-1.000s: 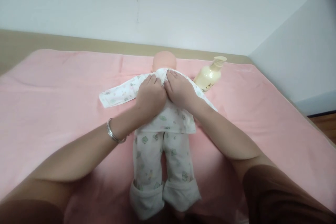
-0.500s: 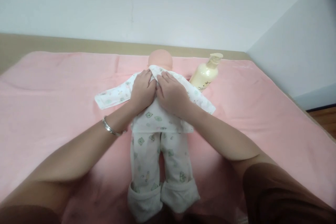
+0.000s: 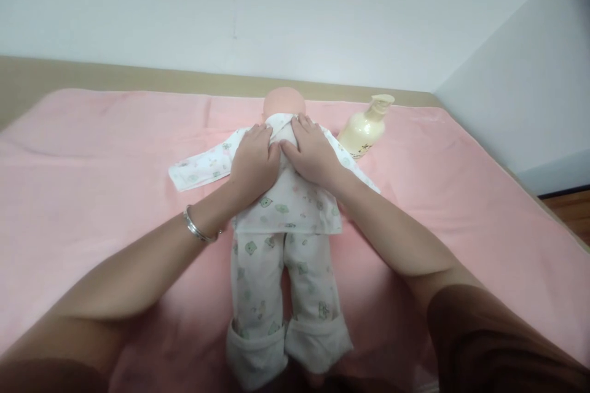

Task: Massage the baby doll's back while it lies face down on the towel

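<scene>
A baby doll lies stretched out, the bare crown of its head (image 3: 284,102) at the far end. It wears a white patterned top (image 3: 295,212) and matching trousers (image 3: 260,282) with turned-up cuffs. My left hand (image 3: 255,159) rests flat on the left side of the upper top, fingers pointing towards the head. On the right side lies my right hand (image 3: 316,150), its fingers stretched and thumb apart. The thumbs come close together at the middle of the top. Neither hand grips anything. The doll's face is not visible.
A cream pump bottle (image 3: 362,132) leans by the doll's right-hand sleeve. The pink cloth (image 3: 92,196) spreads under the doll over a table with a tan far edge (image 3: 138,78). Behind it rises a white wall (image 3: 295,18).
My right hand has shifted outward to the right, leaving a wider gap between the hands. My left hand has barely moved. The whole view has shifted slightly.
</scene>
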Demonstrator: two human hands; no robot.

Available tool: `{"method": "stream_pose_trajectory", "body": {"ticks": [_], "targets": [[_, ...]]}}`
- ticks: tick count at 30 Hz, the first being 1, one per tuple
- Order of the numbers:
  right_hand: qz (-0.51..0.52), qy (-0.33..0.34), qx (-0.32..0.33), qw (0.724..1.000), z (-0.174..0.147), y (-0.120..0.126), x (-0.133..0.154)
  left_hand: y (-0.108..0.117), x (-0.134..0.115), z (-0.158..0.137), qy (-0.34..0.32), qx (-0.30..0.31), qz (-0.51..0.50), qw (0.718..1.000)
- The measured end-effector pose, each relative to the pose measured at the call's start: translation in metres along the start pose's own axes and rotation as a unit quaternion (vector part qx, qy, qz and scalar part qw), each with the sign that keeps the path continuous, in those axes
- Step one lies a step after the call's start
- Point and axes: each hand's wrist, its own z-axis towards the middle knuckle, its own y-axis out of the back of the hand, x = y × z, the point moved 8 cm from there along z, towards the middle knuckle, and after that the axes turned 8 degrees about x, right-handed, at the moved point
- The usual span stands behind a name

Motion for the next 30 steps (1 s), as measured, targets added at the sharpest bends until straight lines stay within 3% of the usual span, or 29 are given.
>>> {"method": "stream_pose_trajectory", "body": {"ticks": [9,13,20,30], "targets": [[-0.127,0.032,-0.113,0.985,-0.035,0.002,0.031,0.004,0.012,0.018,-0.005,0.024,-0.023,0.999],[-0.112,0.038,-0.088,0.989,-0.03,0.003,0.03,0.007,0.006,0.015,-0.013,0.021,0.003,1.0],[-0.052,0.008,-0.018,0.998,0.002,0.003,0.004,-0.001,-0.017,-0.01,-0.067,-0.01,0.031,0.997],[-0.18,0.047,-0.097,0.978,-0.044,0.009,0.042,0.001,0.011,0.01,0.018,0.028,-0.055,0.998]]}}
